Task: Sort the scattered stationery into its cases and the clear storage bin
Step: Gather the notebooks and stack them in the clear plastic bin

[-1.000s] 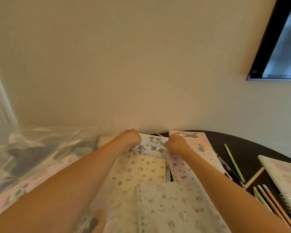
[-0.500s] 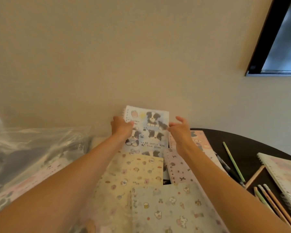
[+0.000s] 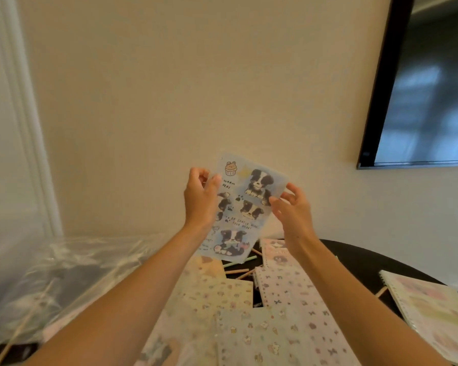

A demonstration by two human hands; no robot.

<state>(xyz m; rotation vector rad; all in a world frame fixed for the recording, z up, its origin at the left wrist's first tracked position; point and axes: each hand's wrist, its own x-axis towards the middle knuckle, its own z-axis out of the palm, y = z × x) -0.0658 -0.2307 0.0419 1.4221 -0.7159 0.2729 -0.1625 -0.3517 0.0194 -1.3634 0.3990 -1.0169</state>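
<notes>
A light-blue notebook with black-and-white puppies (image 3: 245, 204) is held up in the air in front of the wall, tilted a little to the right. My left hand (image 3: 200, 198) pinches its left edge, thumb on the cover. My right hand (image 3: 291, 207) touches its right edge with fingers spread and loosely curled. Below lie several patterned spiral notebooks (image 3: 283, 291) on the dark round table (image 3: 360, 262). The clear storage bin (image 3: 64, 273) stands at the left, with a few things blurred inside it.
Loose pencils (image 3: 239, 272) lie on the table under the lifted notebook. Another spiral notebook (image 3: 431, 313) sits at the right table edge. A black-framed screen (image 3: 418, 83) hangs on the wall at upper right. The plain wall is straight ahead.
Both hands lifted the puppy notebook from the pile on the table up to wall height. My right hand opened from a fist to spread fingers at its edge.
</notes>
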